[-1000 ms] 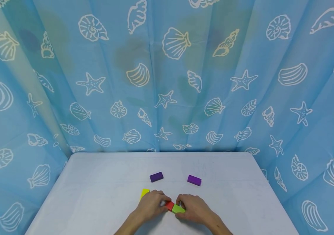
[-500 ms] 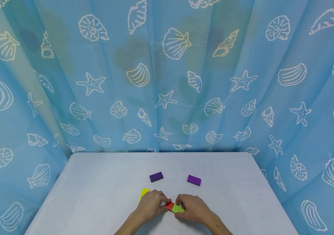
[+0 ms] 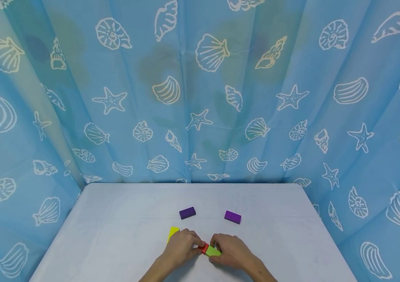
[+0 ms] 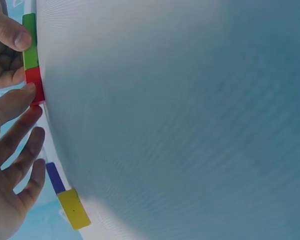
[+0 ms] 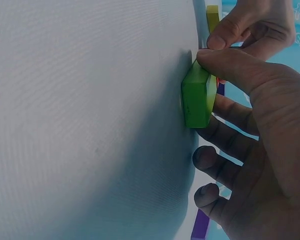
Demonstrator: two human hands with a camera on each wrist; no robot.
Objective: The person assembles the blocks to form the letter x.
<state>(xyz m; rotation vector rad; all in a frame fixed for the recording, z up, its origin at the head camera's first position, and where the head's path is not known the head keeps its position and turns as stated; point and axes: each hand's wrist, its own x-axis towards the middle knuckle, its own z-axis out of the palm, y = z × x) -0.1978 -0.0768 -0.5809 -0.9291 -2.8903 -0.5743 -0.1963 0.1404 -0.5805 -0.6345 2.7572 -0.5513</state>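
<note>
Near the front of the table, my left hand [image 3: 181,246] pinches a red block [image 3: 203,248], its thumb showing on the block's side in the left wrist view. My right hand [image 3: 233,252] pinches a lime-green block [image 3: 213,251] between thumb and fingers. The two blocks meet end to end and slant down to the right in the head view. Fingers cover part of both. In the right wrist view the green block [image 5: 196,97] shows its near end, and the red one is mostly hidden behind it.
A yellow block [image 3: 173,232] lies left of my left hand, partly covered by it. Farther back on the white-covered table [image 3: 122,227] are a dark purple block [image 3: 187,212] and a brighter purple block [image 3: 233,217]. A blue shell-print curtain [image 3: 200,98] surrounds the table's far sides.
My left fingertips have shifted slightly on the red block and cover a bit more of its top. My right hand and the other blocks stay where they were.
</note>
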